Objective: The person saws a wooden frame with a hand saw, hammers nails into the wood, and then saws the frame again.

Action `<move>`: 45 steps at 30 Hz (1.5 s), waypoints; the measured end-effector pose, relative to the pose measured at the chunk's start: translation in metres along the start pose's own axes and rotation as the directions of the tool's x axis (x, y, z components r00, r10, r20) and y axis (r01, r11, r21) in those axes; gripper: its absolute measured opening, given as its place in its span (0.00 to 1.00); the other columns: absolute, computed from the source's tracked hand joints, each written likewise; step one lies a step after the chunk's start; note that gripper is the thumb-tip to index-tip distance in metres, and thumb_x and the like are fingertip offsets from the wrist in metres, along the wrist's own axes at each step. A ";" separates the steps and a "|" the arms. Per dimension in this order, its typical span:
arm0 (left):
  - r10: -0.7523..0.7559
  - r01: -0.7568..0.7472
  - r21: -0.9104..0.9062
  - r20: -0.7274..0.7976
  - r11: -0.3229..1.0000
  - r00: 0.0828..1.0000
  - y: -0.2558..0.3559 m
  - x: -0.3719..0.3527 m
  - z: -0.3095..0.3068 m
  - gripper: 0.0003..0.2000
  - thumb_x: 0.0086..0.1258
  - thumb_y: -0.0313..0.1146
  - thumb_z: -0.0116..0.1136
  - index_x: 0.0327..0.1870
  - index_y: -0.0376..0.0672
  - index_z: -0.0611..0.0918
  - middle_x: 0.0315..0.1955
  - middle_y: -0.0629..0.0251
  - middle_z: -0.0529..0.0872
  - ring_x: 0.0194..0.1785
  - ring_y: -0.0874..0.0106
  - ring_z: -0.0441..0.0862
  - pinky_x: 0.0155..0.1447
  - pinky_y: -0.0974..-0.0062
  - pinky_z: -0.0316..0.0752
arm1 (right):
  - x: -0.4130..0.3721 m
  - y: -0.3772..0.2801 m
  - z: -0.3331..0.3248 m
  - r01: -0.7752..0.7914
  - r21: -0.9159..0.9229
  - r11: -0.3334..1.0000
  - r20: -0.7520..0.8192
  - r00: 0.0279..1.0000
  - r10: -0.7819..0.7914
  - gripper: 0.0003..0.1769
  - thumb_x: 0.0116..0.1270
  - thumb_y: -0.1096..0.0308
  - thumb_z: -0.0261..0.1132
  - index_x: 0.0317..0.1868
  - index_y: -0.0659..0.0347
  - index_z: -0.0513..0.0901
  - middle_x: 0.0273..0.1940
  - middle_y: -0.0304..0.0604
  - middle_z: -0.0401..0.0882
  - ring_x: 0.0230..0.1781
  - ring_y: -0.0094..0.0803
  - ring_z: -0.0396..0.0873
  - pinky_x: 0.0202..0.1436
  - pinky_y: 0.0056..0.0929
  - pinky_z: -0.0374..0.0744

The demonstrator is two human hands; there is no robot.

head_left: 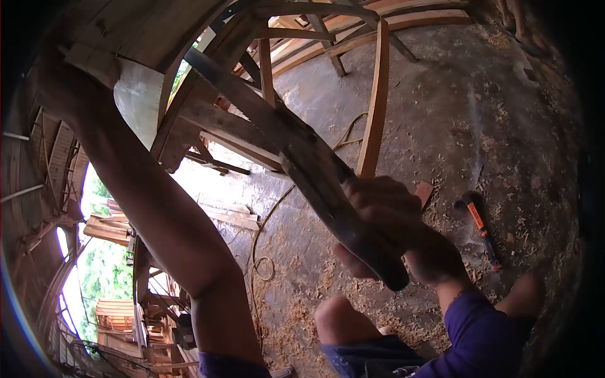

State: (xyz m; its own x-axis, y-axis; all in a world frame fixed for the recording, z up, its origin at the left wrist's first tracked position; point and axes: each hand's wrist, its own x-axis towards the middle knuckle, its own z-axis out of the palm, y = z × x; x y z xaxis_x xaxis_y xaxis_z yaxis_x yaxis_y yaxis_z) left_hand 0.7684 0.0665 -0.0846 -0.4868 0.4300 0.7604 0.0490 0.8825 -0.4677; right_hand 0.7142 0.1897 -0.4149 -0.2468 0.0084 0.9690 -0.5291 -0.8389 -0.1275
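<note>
My right hand (384, 208) is wrapped around the dark handle of a handsaw (252, 110), in the middle of the view. Its toothed blade slants up and left to a wooden frame of curved and straight pieces (217, 123). How far the blade touches the wood is hard to tell. My left arm stretches to the upper left, where my left hand (69, 88) is at a wide wooden board (132, 28). Shadow hides those fingers. A pale flat panel (140, 97) shows beside my left wrist.
A claw hammer (480, 230) with an orange and black handle lies on the floor (435, 120) among wood shavings. A yellowish cord (255, 249) loops across the floor. Planks (230, 215) lie at the left. An upright wooden leg (376, 101) stands beyond my right hand.
</note>
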 end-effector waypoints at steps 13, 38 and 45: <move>0.075 -0.026 0.141 -0.358 0.990 0.931 -0.032 -0.001 0.024 0.17 0.77 0.37 0.42 0.30 0.36 0.76 0.25 0.61 0.80 0.39 0.66 0.82 0.36 0.57 0.84 | -0.025 -0.052 -0.007 -0.169 -0.060 0.984 -0.036 0.985 0.167 0.09 0.50 0.70 0.73 0.28 0.57 0.79 0.25 0.38 0.75 0.22 0.36 0.77 0.27 0.28 0.75; -0.344 0.214 -0.405 -0.282 0.889 0.896 -0.042 0.001 0.021 0.14 0.77 0.34 0.46 0.44 0.31 0.80 0.29 0.54 0.85 0.29 0.67 0.87 0.28 0.70 0.83 | 0.004 -0.060 -0.002 -0.059 -0.070 0.996 -0.081 0.995 0.053 0.09 0.47 0.70 0.69 0.26 0.57 0.76 0.21 0.37 0.73 0.18 0.33 0.77 0.21 0.31 0.74; -0.551 0.214 -0.727 -0.261 0.652 0.792 -0.035 0.001 0.024 0.16 0.76 0.37 0.47 0.38 0.31 0.80 0.26 0.55 0.84 0.26 0.68 0.85 0.25 0.72 0.79 | 0.013 -0.037 0.007 -0.070 -0.081 0.994 -0.120 0.991 0.060 0.09 0.46 0.70 0.69 0.26 0.57 0.75 0.20 0.36 0.72 0.18 0.33 0.76 0.21 0.31 0.74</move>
State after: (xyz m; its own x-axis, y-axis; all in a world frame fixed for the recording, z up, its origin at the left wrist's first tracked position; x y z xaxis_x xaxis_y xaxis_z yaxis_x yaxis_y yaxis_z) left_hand 0.7451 0.0316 -0.0780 -0.1850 -0.0961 0.9780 0.5619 0.8062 0.1855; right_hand 0.7366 0.2170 -0.3962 -0.3737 0.0235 0.9272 -0.5748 -0.7904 -0.2117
